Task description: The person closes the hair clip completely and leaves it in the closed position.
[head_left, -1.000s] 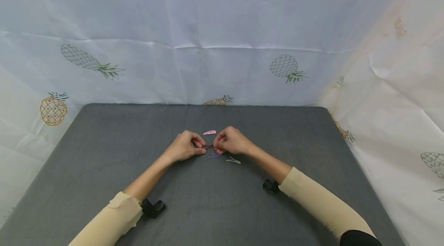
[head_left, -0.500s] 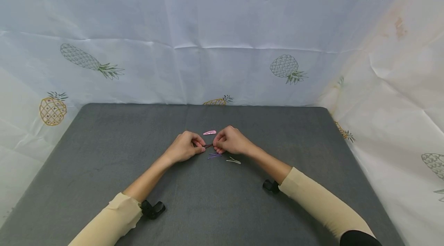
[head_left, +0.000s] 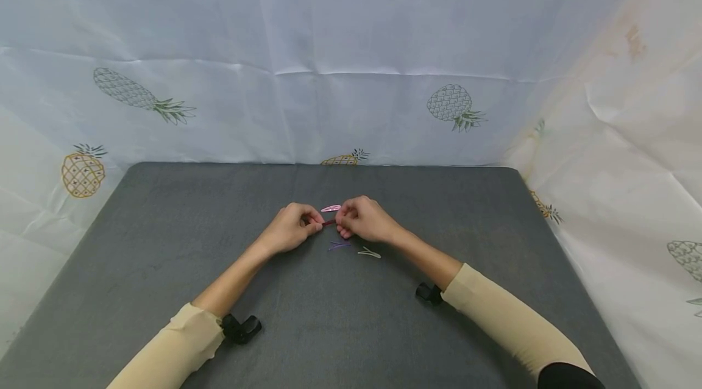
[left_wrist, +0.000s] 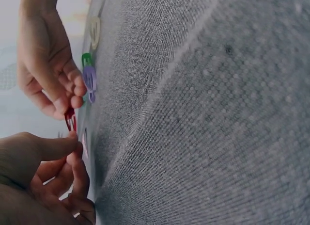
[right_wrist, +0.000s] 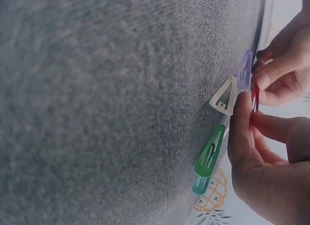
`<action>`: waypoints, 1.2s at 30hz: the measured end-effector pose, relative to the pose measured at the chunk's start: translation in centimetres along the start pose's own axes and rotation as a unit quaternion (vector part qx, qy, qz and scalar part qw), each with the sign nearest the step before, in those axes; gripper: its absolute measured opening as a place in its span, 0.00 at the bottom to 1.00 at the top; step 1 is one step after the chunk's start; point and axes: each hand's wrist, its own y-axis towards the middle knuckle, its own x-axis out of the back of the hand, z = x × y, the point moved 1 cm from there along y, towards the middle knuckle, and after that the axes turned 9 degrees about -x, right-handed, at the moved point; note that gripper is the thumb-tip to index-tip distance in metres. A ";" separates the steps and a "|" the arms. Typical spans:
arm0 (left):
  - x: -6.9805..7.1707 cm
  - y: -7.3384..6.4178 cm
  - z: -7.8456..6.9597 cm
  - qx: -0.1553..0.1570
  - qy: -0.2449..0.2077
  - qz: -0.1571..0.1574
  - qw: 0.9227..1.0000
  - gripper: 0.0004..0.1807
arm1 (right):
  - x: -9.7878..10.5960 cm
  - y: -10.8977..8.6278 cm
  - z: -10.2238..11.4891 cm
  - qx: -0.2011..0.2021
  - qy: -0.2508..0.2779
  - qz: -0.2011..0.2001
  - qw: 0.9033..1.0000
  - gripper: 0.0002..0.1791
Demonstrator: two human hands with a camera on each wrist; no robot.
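A red snap hair clip is held between both hands, one end in each. My left hand pinches its left end between thumb and fingers. At the other end, the fingertips of my right hand grip it. The left wrist view shows the red clip bridging the small gap between the fingertips. Just nearer to me lie a purple clip and a cream clip, both with arms spread. A pink clip rests beyond the hands.
The right wrist view also has a green clip and a teal clip lying together on the cloth; my right hand hides them in the head view. A dark grey cloth covers the table, and a pineapple-print curtain hangs behind it.
The red clip's arms, spread in a V at first, have come together into one line. Both hands have risen slightly away from me with it. The other clips have stayed put.
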 end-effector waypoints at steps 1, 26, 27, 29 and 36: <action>0.0 0.0 0.0 0.002 0.001 -0.002 1.000 0.05 | 0.0 0.0 0.1 0.001 0.003 -0.002 1.000 0.08; -0.1 0.6 -0.6 0.008 0.006 -0.043 0.999 0.06 | -0.1 -0.2 1.0 0.039 0.041 -0.022 0.998 0.12; -0.1 0.6 -0.6 0.013 0.002 -0.046 0.999 0.06 | 0.0 -0.2 1.0 0.036 0.041 -0.022 0.998 0.12; -0.1 0.5 -0.6 0.023 -0.003 -0.052 0.998 0.05 | -0.1 -0.3 1.0 0.032 0.044 -0.022 0.998 0.12; -0.1 0.3 -0.2 0.021 -0.008 -0.074 0.997 0.03 | -0.1 -0.4 1.1 0.022 0.047 -0.018 0.998 0.12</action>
